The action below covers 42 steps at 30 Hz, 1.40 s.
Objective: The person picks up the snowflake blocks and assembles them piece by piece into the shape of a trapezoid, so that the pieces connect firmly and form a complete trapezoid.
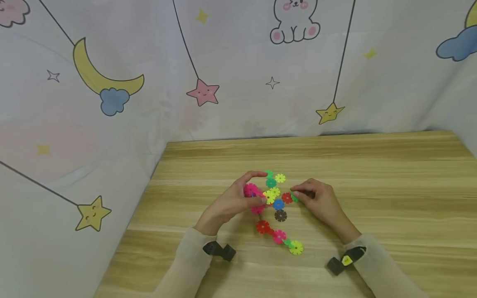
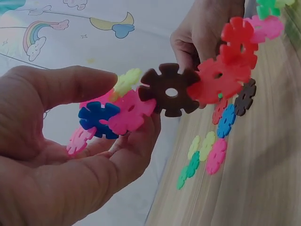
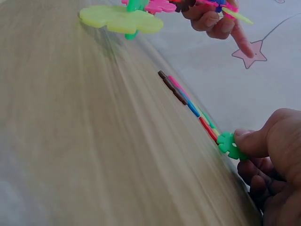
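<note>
In the head view my left hand [image 1: 232,203] holds a chain of slotted plastic flower discs, with thumb and fingers around its upper end. Pink, blue and yellow discs sit within that grip in the left wrist view. A brown disc [image 2: 157,101] follows, joined to red discs [image 2: 211,84]. The chain runs down to a yellow disc [image 1: 296,248] at its near end. My right hand [image 1: 320,203] pinches a small green disc [image 3: 226,145] between thumb and fingers, low over the table and beside a loose red disc [image 1: 287,198].
Loose discs lie grouped on the wooden table [image 1: 391,174] between the hands: a blue disc [image 1: 278,204], a dark brown disc [image 1: 280,215], a yellow disc [image 1: 280,178], a pink disc [image 2: 216,156] and green ones. A printed cloth [image 1: 238,120] hangs behind the table's far edge.
</note>
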Available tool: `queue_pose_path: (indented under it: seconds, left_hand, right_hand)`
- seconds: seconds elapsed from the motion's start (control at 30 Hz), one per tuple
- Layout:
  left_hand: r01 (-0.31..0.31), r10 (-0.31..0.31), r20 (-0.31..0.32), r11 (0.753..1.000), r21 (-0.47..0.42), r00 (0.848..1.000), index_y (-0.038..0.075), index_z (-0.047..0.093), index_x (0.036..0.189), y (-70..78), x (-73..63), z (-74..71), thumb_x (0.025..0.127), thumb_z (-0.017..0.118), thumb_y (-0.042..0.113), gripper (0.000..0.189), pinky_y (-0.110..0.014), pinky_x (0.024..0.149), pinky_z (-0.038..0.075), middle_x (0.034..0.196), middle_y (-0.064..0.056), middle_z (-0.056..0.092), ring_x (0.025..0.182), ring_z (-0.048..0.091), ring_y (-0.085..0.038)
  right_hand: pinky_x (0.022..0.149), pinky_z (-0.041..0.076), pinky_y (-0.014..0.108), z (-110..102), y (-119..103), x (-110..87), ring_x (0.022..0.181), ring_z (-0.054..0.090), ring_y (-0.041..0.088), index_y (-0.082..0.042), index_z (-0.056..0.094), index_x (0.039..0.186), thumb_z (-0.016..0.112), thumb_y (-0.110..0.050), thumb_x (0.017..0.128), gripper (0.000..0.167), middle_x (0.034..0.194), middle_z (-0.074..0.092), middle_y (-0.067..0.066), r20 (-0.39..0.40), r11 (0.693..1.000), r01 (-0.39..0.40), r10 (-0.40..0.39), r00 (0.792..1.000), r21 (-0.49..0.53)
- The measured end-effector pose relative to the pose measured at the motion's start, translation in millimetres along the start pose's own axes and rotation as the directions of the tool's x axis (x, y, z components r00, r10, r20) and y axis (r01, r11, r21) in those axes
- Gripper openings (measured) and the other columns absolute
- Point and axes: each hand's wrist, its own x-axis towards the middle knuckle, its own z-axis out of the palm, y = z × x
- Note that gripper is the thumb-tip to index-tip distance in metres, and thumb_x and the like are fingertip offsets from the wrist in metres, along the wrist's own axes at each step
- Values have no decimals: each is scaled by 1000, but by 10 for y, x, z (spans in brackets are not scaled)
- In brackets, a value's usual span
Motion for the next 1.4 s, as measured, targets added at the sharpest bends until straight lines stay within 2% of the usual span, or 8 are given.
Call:
queue_pose_path:
  seconds: [0.17,0.33,0.6,0.83,0.97,1.1,1.3,1.4]
  left_hand:
    - [44,-45,-19,997,-62,999,24,36,163,2,5,-14,96,67,3,78,-32,91,54,108,-8,64,95,64,-18]
    - [76,-80,-34,991,-111,996,28,33,163,-9,16,-22,97,63,7,76,-40,102,50,151,-18,42,111,60,-25]
    - [9,-11,-5,967,-256,1000,12,34,161,-28,51,4,98,52,3,66,-31,97,48,107,2,52,90,54,-13]
    - [-7,-3,-45,975,-220,999,21,44,158,-26,64,41,106,62,11,55,-29,91,56,123,-8,60,103,64,-15]
    - [-38,30,-41,979,-200,999,26,48,155,-41,58,57,106,66,13,53,-30,91,60,120,-9,67,103,69,-16]
    - [-79,84,19,981,-178,996,25,47,156,-58,36,73,108,64,15,52,-32,94,61,124,-11,72,105,72,-14]
    - [-115,128,94,985,-131,987,22,50,155,-39,16,104,111,60,20,45,-35,100,60,133,-18,73,115,72,-22]
    - [-113,120,84,990,-81,989,18,52,153,1,12,125,110,62,20,45,-35,100,61,135,-21,73,119,72,-30]
  right_hand:
    - [73,51,23,29,13,-4,83,63,9,-13,85,105,82,-10,95,11,96,77,2,-13,997,36,-38,999,-72]
    - [69,49,22,39,25,0,77,58,7,-10,85,102,84,-8,92,10,94,75,3,-25,991,65,-68,997,-115]
    - [65,47,22,33,29,-3,73,54,3,-8,83,101,86,-6,90,11,89,74,3,-39,989,85,-90,995,-121]
    - [66,47,21,49,34,3,74,54,5,-9,82,105,80,-4,95,11,88,74,2,-104,991,111,-119,987,-81]
    - [74,52,14,57,-44,1,84,61,1,-10,80,111,74,-9,101,12,100,78,3,-129,994,108,-106,986,13]
    - [87,56,13,77,-219,-16,101,68,0,-12,78,119,68,-16,107,16,114,80,4,-64,981,111,-102,993,157]
    - [100,56,18,109,-421,-73,118,68,1,-3,73,130,51,-16,115,30,126,77,-1,117,906,71,-131,984,416]
    - [94,61,23,100,-472,-97,115,70,2,2,71,132,45,-18,116,36,125,76,-10,153,860,9,-101,983,510]
